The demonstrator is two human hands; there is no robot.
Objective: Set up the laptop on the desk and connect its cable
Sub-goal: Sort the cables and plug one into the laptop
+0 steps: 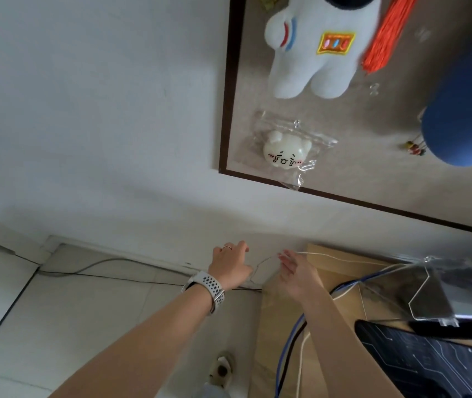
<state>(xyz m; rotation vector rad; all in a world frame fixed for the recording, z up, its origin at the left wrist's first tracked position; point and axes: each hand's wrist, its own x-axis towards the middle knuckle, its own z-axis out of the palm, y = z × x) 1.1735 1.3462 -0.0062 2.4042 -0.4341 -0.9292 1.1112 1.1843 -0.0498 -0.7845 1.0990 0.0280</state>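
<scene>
A: Item one, nearest the camera: dark mat (418,366) with a pale circuit-line print, lower right corner. Above it, a clear plastic stand (441,291) against a dark object at the right edge; whether that is the laptop cannot be told.

B: Cables?

A: A blue cable (285,354) and a white cable (300,366) run up together over the brown table (275,326), passing under the right forearm. The white cable carries on along the table's far edge, close to the wall.

B: Hands?

A: Left hand (230,264): reaches toward the wall, fingers curled with their tips hidden from the camera; what it holds, if anything, cannot be told. A ring on one finger, a white perforated watch strap (209,288) on the wrist. Right hand (293,268): palm turned left, fingers fairly straight, fingertips (283,254) touching the thin white cable where it loops between the two hands.

B: Farther back?

A: Floor at left with a grey cord (91,265) along the skirting. On the wall, a dark-framed board (224,116) carrying a white plush figure (315,53), a small white toy in a clear bag (285,152), an orange tassel (384,38). A blue rounded object (464,110) at the right edge.
</scene>
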